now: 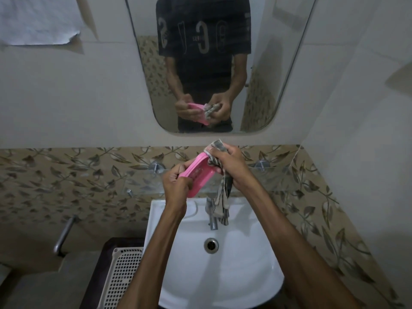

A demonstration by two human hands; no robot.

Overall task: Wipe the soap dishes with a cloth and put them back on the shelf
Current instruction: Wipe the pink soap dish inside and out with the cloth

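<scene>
a pink soap dish [197, 176] is held tilted in the air above the white sink [240, 259]. the left hand [176, 182] grips its near end, fingers curled round the rim. the right hand [227, 162] pinches a patterned cloth [223, 197] against the dish's far end; the cloth's tail hangs below those fingers, in front of the tap [211, 216]. a glass shelf [142, 182] lies just behind both hands.
</scene>
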